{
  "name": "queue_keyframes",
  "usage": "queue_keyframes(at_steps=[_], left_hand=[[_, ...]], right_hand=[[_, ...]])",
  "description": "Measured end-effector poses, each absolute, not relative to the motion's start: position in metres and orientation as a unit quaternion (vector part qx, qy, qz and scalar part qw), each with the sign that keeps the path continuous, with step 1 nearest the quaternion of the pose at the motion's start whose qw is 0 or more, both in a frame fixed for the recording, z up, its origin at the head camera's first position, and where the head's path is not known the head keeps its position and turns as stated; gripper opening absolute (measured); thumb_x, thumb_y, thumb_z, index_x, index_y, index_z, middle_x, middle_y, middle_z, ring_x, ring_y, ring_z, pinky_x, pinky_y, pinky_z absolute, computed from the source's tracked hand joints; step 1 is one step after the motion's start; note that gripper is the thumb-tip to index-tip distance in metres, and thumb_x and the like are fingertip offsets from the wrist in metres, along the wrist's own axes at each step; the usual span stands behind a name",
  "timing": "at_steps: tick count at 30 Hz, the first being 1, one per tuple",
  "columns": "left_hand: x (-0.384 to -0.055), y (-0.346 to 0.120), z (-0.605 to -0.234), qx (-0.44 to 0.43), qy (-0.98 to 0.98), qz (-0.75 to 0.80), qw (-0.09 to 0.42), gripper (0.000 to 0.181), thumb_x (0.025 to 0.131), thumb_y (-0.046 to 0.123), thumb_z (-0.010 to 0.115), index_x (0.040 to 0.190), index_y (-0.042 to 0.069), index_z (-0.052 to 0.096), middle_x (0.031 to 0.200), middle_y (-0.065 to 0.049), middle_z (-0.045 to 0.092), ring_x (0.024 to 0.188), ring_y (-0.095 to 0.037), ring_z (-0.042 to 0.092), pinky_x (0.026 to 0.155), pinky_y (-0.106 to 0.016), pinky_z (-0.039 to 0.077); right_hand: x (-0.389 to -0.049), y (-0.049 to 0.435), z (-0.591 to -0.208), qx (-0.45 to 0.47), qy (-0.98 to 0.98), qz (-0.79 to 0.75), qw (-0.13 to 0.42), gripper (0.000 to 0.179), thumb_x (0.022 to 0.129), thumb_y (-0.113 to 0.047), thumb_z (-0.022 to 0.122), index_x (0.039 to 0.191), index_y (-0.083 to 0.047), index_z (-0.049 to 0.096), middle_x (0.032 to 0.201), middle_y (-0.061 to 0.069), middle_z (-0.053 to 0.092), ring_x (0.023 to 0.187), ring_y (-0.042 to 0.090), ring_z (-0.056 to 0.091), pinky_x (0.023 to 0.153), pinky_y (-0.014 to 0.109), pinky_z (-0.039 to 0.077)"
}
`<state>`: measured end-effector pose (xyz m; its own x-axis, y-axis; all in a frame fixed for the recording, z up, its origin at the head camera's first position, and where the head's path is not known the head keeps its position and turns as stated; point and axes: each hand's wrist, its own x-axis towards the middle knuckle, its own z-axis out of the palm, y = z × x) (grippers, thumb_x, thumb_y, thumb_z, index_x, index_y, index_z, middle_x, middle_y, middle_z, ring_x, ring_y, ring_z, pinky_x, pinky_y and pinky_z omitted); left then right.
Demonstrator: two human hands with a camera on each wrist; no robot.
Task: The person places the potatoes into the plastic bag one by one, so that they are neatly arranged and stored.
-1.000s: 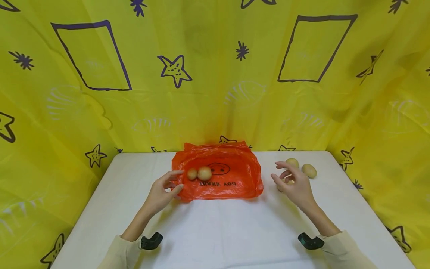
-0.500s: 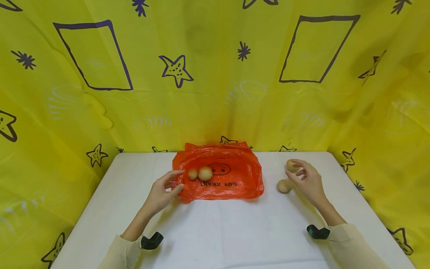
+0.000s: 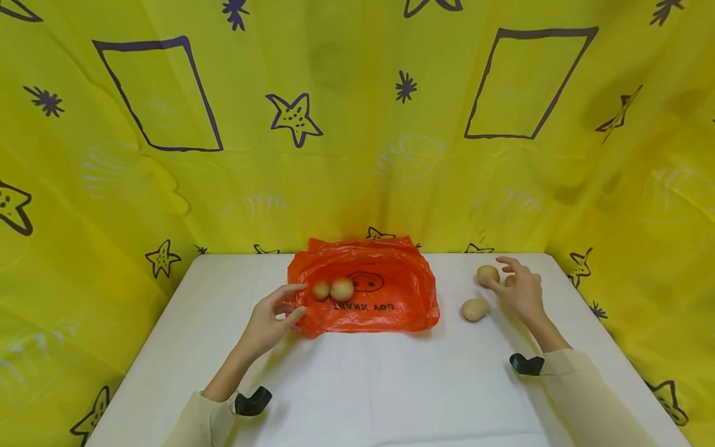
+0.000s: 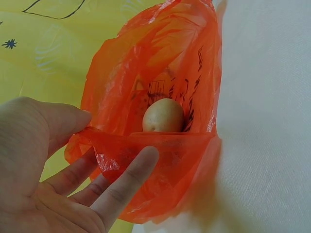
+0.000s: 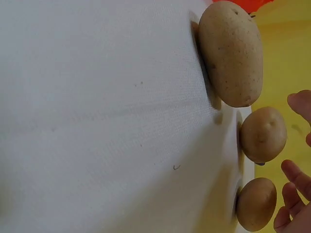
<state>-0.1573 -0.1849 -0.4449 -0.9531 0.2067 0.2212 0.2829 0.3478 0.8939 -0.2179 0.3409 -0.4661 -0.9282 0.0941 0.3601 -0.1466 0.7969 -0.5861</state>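
Note:
In the head view, my left hand (image 3: pixel 269 316) holds the left rim of a red plastic bag (image 3: pixel 391 304) that lies mouth-up. The left wrist view shows its fingers spread about the bag's edge. Two potatoes lie side by side inside, a smaller potato (image 3: pixel 321 290) and a larger potato (image 3: pixel 341 288). On the right, my right hand (image 3: pixel 521 292) hovers by three potatoes with its thumb and fingers apart, gripping nothing. The nearest is a long potato (image 3: pixel 475 310); a round potato (image 3: pixel 488 275) sits behind it. Another potato (image 5: pixel 256 204) is partly hidden by the hand in the head view.
A white cloth covers the table (image 3: pixel 357 385). Yellow curtains (image 3: pixel 357 186) printed with stars and fish rise behind and at both sides. A black wrist device (image 3: pixel 252 401) sits on the left wrist, and a similar device (image 3: pixel 527 364) on the right.
My right hand has moved right, then slightly forward, over the potatoes, and its fingers have spread wider. My left hand stays at the bag's rim. The potatoes look unmoved.

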Motion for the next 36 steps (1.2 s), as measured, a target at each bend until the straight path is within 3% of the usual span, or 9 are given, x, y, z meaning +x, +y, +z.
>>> queue_keyframes(at_steps=[8,25,36], left_hand=[[-0.156,-0.1841,-0.4453,-0.145,-0.822,-0.551,0.029,0.043,0.094,0.004,0.074,0.135,0.009,0.064,0.123,-0.025,0.067,0.087,-0.029,0.071,0.067,-0.028,0.061],[-0.1571,-0.1833,-0.4463,-0.14,-0.823,-0.55,0.03,0.045,0.094,0.005,0.074,0.137,0.007,0.061,0.124,-0.021,0.067,0.092,-0.03,0.071,0.068,-0.025,0.06],[-0.1578,-0.1833,-0.4459,-0.137,-0.825,-0.547,0.032,0.044,0.094,0.005,0.074,0.137,0.007,0.062,0.123,-0.021,0.068,0.091,-0.029,0.071,0.068,-0.025,0.06]], right_hand=[[-0.222,0.3427,-0.4704,-0.022,-0.948,0.277,0.154,0.061,0.092,-0.033,0.077,0.138,0.001,0.054,0.123,0.034,0.063,0.1,0.055,0.045,0.083,0.061,0.031],[-0.2236,0.3391,-0.4745,-0.035,-0.955,0.25,0.157,0.054,0.091,-0.034,0.076,0.13,-0.003,0.059,0.121,0.029,0.067,0.091,0.048,0.043,0.074,0.054,0.031],[-0.2239,0.3371,-0.4735,-0.04,-0.953,0.26,0.151,0.053,0.091,-0.033,0.076,0.13,-0.002,0.059,0.123,0.029,0.065,0.094,0.048,0.042,0.076,0.055,0.03]])
